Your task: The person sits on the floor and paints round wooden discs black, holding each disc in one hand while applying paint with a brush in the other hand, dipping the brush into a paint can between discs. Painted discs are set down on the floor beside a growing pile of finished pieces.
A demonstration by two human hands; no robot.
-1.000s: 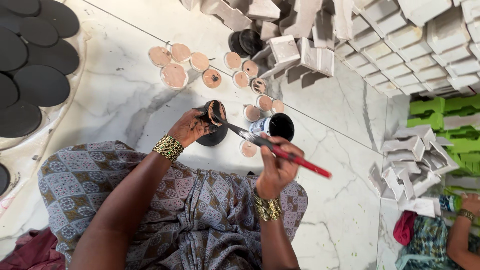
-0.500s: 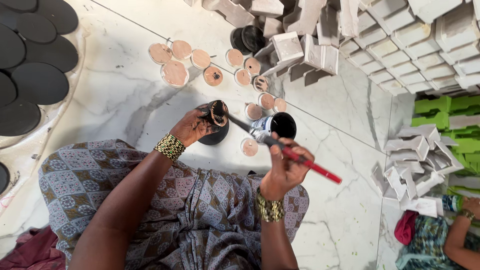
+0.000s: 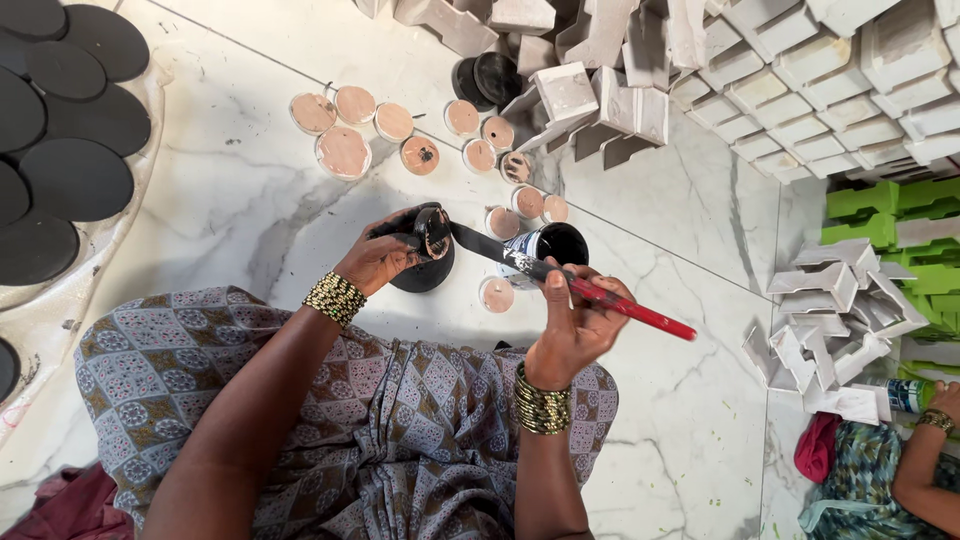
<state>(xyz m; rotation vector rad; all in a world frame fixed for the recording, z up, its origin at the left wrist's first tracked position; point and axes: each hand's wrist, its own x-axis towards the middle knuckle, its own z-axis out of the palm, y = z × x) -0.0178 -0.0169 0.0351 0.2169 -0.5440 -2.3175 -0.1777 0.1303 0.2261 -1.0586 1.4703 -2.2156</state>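
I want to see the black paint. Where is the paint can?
The paint can stands on the marble floor, mid-frame in the head view, just beyond the right hand and under the brush.

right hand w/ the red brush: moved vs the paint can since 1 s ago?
No real move. The right hand holds the red-handled brush just below the open paint can, as before.

**Painting a small disc black, seen from above**

A seated person's left hand [image 3: 385,255] holds a small round disc [image 3: 436,232] over a black-coated one. The right hand [image 3: 572,325] grips a red-handled brush [image 3: 560,278], its bristles touching the disc. A paint tin [image 3: 548,246] stands just beyond on the marble floor [image 3: 230,180]. Unpainted discs [image 3: 343,152] lie farther off; black discs [image 3: 75,178] rest at left.
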